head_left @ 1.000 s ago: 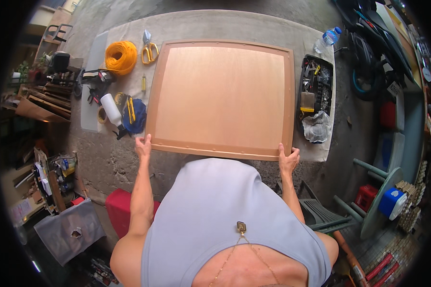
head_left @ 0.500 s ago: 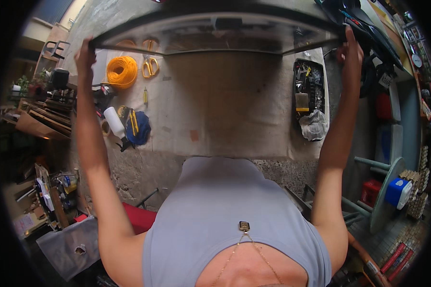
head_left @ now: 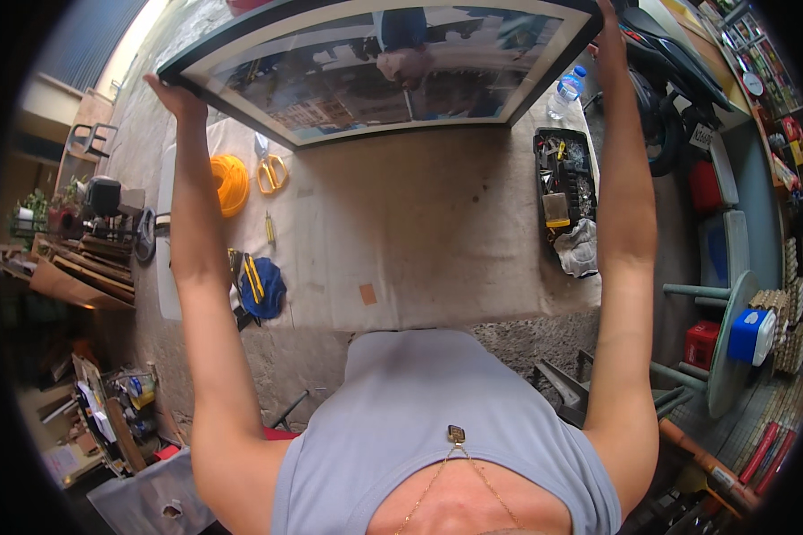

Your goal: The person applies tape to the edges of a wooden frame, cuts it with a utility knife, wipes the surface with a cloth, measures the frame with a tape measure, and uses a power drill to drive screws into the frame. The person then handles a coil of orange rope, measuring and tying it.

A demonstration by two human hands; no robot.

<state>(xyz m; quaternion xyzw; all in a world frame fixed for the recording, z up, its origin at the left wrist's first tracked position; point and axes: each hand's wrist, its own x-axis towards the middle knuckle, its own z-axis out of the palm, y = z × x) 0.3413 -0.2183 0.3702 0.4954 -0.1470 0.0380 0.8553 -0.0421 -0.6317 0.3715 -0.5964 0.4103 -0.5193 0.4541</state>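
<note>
A large framed picture (head_left: 348, 85) with a dark border, pale mat and glossy front is raised above the far part of the table (head_left: 401, 223). It leans, its face toward me and its right side higher than its left. My left hand (head_left: 183, 100) grips the left corner, with its thumb outside the edge. At the upper right corner, my right hand (head_left: 608, 45) is closed on the border; most of its fingers are hidden behind it. The lower edge of the picture hangs just beyond the scissors (head_left: 273, 175) with yellow handles.
An orange coil of cord (head_left: 233, 185), a small yellow tool (head_left: 269, 230) and a blue cloth (head_left: 272, 294) lie at left. On the right sit a black tool tray (head_left: 551, 183), a crumpled whitish cloth (head_left: 578, 250) and a plastic bottle (head_left: 562, 98). A motorcycle (head_left: 660, 116) stands beyond.
The framed picture has tilted so that its face shows more, and its right side has risen. My right hand has moved up and left with it; my left hand has shifted slightly right.
</note>
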